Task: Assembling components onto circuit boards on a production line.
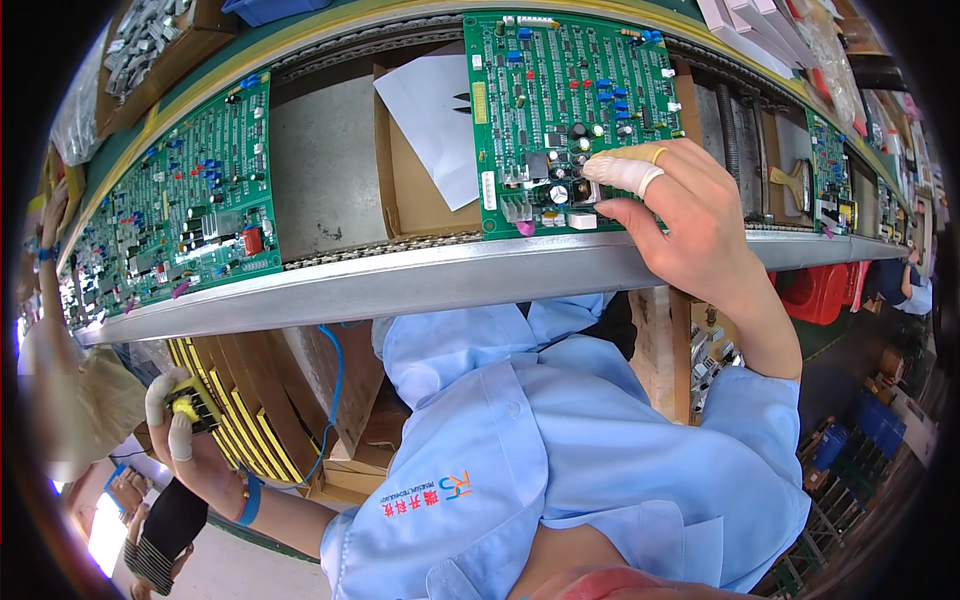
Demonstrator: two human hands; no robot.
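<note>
A green circuit board (560, 100), filled with small components, lies across the conveyor rails in front of me. My right hand (680, 205), with covers on some fingertips, reaches over its near right part. Thumb and forefinger pinch together among the capacitors near the board's front edge; what they grip is hidden by the fingertips. Low at the far left, below the rail, my left hand (172, 418) is closed on a transformer (200, 408) with yellow windings and a black base. That hand has fingertip covers too, and a blue wrist strap (249, 500).
More green boards (190, 200) sit along the conveyor to the left, and another board (830, 165) to the right. A metal rail (380, 283) runs along the near side. Yellow-edged cardboard trays (240, 410) stand under it. A box of metal parts (145, 45) is at far left.
</note>
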